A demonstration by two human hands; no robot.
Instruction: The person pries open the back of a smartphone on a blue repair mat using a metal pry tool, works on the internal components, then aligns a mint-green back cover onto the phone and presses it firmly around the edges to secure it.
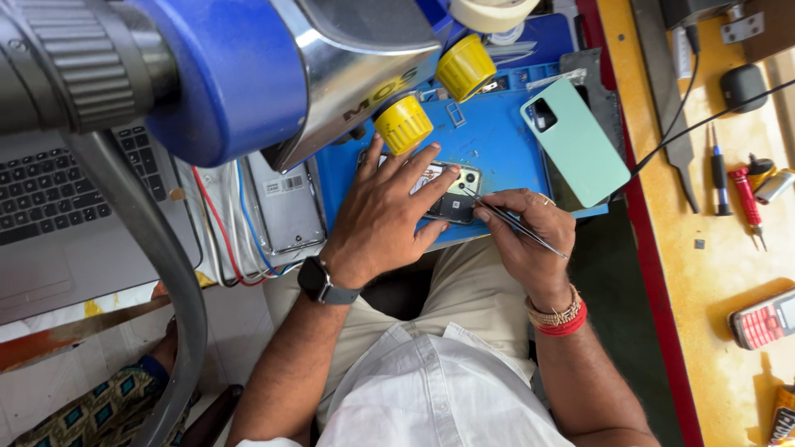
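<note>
1. Near the middle of the frame, the left hand (pixel 389 211) lay spread flat over an opened phone (pixel 451 192), fingers splayed and pressing it down onto the blue work mat (pixel 497 136); it gripped nothing, only pinned the phone in place
2. Just right of centre, the right hand (pixel 526 236) was pinched closed around a pair of fine tweezers (pixel 517 223), their tips aimed at the phone's exposed lower edge by the camera block
3. Whether the tips actually held a part or merely touched the board could not be told, since the spot was small and half hidden by the fingers
4. The step in hand looked like fine work inside the phone with its back already off: the mint-green back cover (pixel 575 141) lay apart on the mat, up and to the right of the phone
5. The next move would likely call for a steady left hand and a small, controlled motion of the tweezers, with care not to slip across the board
6. A blue microscope head with yellow knobs (pixel 404 124) filled the upper left of the frame, a laptop (pixel 50 199) sat at the left edge, and screwdrivers (pixel 733 186) and a red keypad phone (pixel 766 319) lay on the yellow bench at the right
</note>
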